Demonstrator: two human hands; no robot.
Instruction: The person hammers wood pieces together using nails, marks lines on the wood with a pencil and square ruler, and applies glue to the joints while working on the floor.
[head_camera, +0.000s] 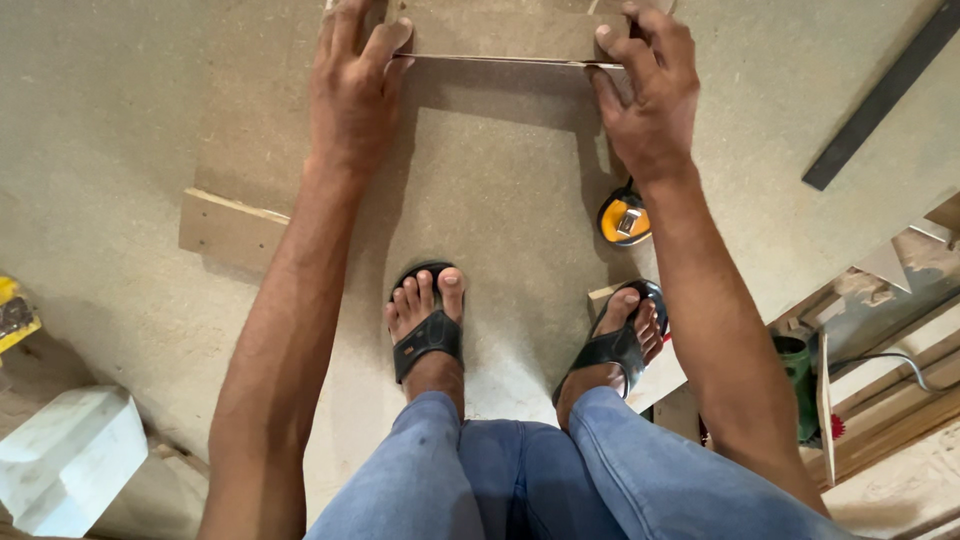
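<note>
Both hands are on a thin board (505, 35) at the top of the view, one at each end of its near edge. The board lies on a big sheet of fibreboard (150, 110) that covers the floor.

Left hand (352, 95): fingers stretched forward over the board's left end, thumb (388, 42) hooked against the near edge. Pressing and gripping the edge, not a closed fist.

Right hand (650, 95): fingers curled over the right end, thumb (605, 85) running down along the edge below. Grasping the board's corner, partly clenched.

The person squats on the sheet in jeans, both feet in black sandals (428, 340) planted just behind the board. A yellow tape measure (624, 218) sits on the sheet just under the right wrist, near the right foot. A smaller wood offcut (230, 228) lies left of the left forearm. A dark straightedge (880, 95) lies diagonally at upper right, well apart from the hands. A white block (65, 460) is at lower left, off the sheet.
</note>
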